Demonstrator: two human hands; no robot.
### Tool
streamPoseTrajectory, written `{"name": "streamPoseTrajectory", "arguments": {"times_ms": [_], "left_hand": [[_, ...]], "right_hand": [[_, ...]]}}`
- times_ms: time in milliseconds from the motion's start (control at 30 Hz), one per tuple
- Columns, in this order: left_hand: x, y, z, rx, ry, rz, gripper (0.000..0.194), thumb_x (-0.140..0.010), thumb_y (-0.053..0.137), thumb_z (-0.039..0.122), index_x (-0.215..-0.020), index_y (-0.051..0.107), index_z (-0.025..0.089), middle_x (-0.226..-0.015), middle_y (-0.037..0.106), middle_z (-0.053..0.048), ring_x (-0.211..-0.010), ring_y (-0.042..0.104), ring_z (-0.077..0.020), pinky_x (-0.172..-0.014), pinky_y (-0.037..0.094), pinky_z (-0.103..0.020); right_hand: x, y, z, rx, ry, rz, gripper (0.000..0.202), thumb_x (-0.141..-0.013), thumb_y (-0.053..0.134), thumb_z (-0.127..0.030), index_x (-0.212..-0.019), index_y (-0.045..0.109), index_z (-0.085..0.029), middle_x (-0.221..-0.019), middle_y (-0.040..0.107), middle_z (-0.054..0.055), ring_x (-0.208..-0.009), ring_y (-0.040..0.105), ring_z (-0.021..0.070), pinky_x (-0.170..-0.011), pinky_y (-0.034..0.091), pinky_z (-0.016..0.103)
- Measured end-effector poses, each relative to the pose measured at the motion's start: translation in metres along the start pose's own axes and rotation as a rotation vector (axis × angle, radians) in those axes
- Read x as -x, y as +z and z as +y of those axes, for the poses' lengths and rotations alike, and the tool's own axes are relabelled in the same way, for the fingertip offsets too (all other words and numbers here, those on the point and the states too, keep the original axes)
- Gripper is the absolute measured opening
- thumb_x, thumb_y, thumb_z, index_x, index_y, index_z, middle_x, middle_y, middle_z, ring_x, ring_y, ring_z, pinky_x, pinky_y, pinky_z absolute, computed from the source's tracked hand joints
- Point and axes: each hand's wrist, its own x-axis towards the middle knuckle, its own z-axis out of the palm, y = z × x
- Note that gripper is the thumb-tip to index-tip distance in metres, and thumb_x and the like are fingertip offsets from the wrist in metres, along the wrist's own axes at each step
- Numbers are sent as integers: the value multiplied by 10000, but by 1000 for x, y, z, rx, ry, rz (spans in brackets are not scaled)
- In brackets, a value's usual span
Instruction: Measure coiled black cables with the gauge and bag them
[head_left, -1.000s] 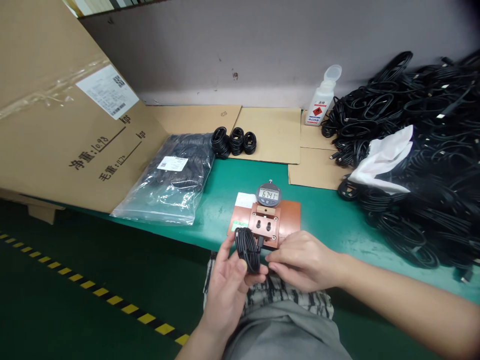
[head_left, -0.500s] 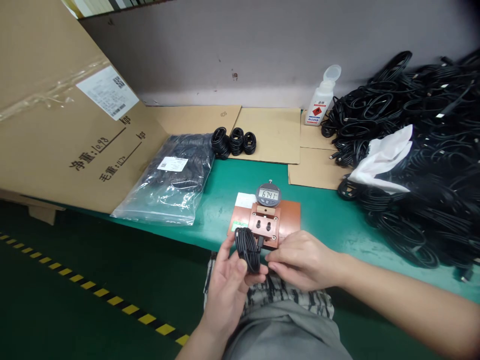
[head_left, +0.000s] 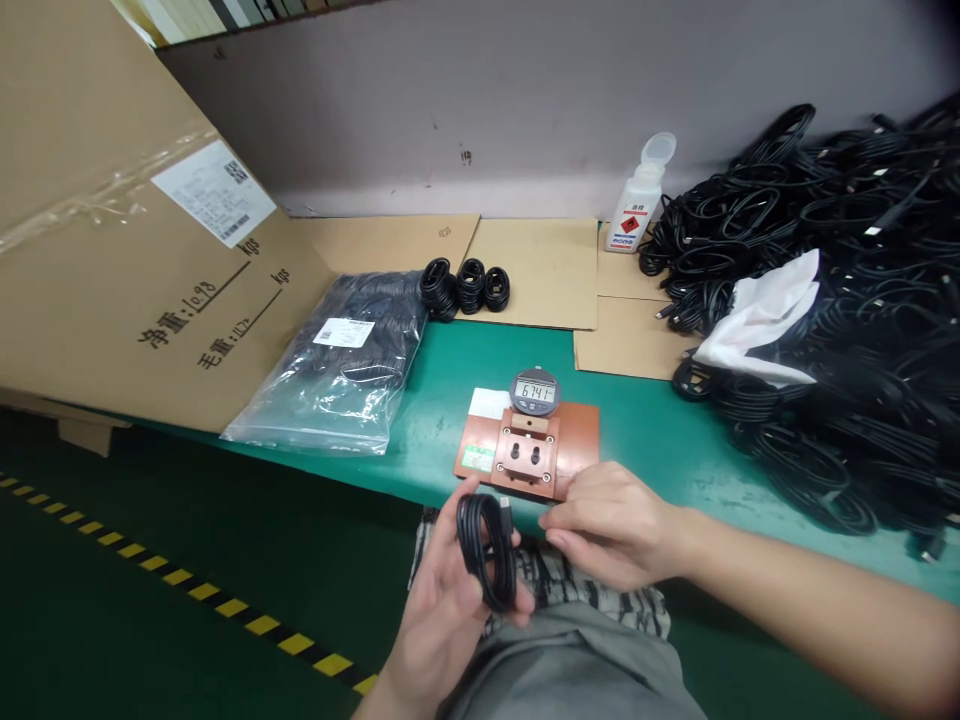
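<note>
My left hand [head_left: 442, 590] is wrapped round a coiled black cable [head_left: 471, 535]. The cable's connector, with a pale metal tip, points up beside the coil. Just beyond it, near the table's front edge, lies a reddish-brown fixture [head_left: 577, 440] carrying a round digital gauge [head_left: 535, 392] that reads 6741, decimal point unclear. At the fixture's right front corner is my right hand [head_left: 611, 525], its fingers closed in a pinch. What it holds, if anything, I cannot make out. The cable coil is apart from the fixture.
A clear bag of black cables [head_left: 330, 385] lies left, by a large carton [head_left: 97, 290]. Several small coils [head_left: 470, 287] stand on cardboard [head_left: 547, 270]. An alcohol bottle [head_left: 634, 215] stands at the back. Right, a white glove [head_left: 757, 330] lies on a heap of cables [head_left: 840, 440].
My left hand has drawn the cable down towards me, so its connector has come away from the fixture's front. The right hand has barely moved. The gauge reading looks the same.
</note>
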Motion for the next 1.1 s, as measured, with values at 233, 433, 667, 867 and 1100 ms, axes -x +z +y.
{"name": "streamPoseTrajectory", "arguments": {"times_ms": [233, 433, 667, 867, 1100], "left_hand": [[-3, -6, 8, -65, 66, -19, 486, -763, 789, 336, -1213, 638, 236, -1076, 558, -75, -743, 675, -190, -632, 567, -306], [-10, -4, 19, -115, 97, 4, 416, -756, 805, 290, -1131, 624, 297, -1055, 520, -37, -864, 663, -216, -587, 573, -264], [-20, -1, 38, -249, 200, 63, 347, -793, 761, 256, -1108, 615, 274, -1009, 548, -46, -831, 651, -219, -590, 564, -285], [-45, 12, 86, -485, 374, 89, 302, -789, 761, 250, -1047, 602, 248, -916, 568, -22, -772, 646, -209, -584, 564, -299], [-133, 37, 144, -1208, 457, 176, 639, -825, 705, 388, -1390, 479, 191, -1115, 636, -100, -788, 694, -224, -665, 600, -357]], "right_hand": [[0, 1, 1, -13, 23, -6, 124, -918, 528, -133, -932, 651, -141, -567, 583, -7, -473, 497, 124, -481, 363, 284], [0, -1, 0, -3, 42, -31, 132, -925, 516, -141, -920, 647, -149, -569, 575, -7, -477, 494, 127, -477, 343, 288], [0, -2, 0, -8, 56, -33, 139, -932, 504, -150, -922, 642, -153, -577, 573, -3, -485, 507, 134, -474, 321, 295], [-3, -3, 0, -39, 76, -28, 171, -940, 460, -143, -905, 627, -160, -571, 569, -8, -475, 505, 134, -480, 314, 298], [-4, -6, 1, -61, 97, 7, 182, -933, 461, -131, -872, 631, -158, -581, 573, -7, -477, 486, 127, -491, 302, 297]]}}
